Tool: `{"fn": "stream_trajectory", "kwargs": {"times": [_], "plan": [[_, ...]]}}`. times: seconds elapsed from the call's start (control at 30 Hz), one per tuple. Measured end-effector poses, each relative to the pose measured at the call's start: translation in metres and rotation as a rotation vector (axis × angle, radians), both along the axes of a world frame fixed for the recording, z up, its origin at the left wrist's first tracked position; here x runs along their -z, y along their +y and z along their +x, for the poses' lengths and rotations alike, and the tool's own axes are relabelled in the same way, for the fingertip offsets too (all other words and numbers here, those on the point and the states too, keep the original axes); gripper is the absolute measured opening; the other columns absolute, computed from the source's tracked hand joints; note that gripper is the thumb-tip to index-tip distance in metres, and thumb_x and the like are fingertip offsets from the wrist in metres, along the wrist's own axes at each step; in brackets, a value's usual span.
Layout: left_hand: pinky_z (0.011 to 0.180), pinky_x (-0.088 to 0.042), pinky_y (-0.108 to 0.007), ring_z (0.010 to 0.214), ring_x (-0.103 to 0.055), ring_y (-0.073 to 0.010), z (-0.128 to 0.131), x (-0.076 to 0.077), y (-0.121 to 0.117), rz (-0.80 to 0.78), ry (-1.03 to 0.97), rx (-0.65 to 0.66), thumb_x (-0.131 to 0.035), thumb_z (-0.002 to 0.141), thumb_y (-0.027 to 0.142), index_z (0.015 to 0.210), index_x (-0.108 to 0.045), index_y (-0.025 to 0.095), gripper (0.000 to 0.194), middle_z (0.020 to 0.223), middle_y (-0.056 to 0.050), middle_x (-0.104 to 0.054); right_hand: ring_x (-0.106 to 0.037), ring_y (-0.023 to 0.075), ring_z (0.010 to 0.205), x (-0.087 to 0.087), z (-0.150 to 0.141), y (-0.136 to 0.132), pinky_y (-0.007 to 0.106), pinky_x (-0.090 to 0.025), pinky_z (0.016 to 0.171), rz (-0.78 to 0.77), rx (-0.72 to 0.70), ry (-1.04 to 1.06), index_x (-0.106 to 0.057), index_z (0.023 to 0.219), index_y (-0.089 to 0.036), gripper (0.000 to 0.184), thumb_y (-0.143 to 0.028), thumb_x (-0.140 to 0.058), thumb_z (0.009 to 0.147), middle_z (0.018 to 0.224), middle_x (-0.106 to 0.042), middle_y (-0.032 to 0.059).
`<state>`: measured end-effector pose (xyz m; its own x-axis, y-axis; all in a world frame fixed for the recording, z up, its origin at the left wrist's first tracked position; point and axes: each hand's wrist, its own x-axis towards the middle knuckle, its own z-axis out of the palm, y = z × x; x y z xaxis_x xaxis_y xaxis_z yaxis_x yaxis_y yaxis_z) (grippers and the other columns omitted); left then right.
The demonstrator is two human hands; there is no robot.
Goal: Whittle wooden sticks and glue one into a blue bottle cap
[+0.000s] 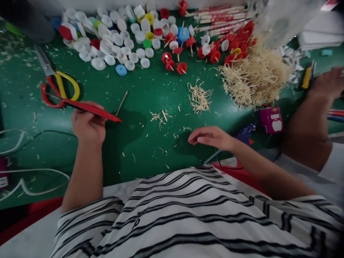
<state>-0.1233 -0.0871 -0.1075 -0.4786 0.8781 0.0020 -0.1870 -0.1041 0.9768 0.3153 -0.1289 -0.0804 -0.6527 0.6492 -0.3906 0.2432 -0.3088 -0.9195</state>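
My left hand (90, 125) is closed on a thin, flat red piece (92, 109), seen almost edge-on and tilted down to the right. A pointed wooden stick (122, 103) rises at its right end; I cannot tell whether the two are joined. Behind that hand lie scissors (57, 80) with red and yellow handles. My right hand (209, 138) hovers over the table with its fingers loosely bent and nothing visible in them. Near it are wood shavings (162, 116) and a small heap of pale shredded fibres (199, 96).
Bottle caps (113, 39) cover the back of the green table (129, 147). Red caps with sticks (215, 53), wrapped sticks (223, 18) and a large fibre pile (252, 79) lie right. Nearby are a blue glue gun (245, 132), purple box (271, 120), yellow cutter (306, 77) and another person's arm (309, 114).
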Motion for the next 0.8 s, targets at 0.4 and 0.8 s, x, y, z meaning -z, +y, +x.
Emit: {"fn": "stream_trajectory", "kwargs": {"times": [0.4,0.8], "plan": [[0.046,-0.032,-0.028,0.049,-0.054,-0.0061,-0.001,0.009,-0.001,0.027,0.008,0.105,-0.065,0.06,0.034,0.07,-0.065,0.019,0.018,0.065,0.003,-0.065,-0.081,0.0202,0.098,-0.01,-0.008,-0.003,0.036,-0.069,0.087,0.175,0.199,0.184,-0.086,0.109,-0.022,0.034,-0.052,-0.078,0.097,0.108,-0.086,0.0088],[0.052,-0.028,-0.031,0.048,-0.046,-0.0054,-0.005,0.007,0.001,0.028,-0.027,0.012,-0.061,0.083,0.022,0.074,-0.063,0.019,0.01,0.058,0.005,-0.061,-0.069,0.0231,0.142,0.019,-0.098,-0.021,0.048,-0.05,0.125,0.173,-0.031,0.279,-0.081,0.131,-0.03,0.038,-0.049,-0.078,0.099,0.148,-0.077,0.0079]]}}
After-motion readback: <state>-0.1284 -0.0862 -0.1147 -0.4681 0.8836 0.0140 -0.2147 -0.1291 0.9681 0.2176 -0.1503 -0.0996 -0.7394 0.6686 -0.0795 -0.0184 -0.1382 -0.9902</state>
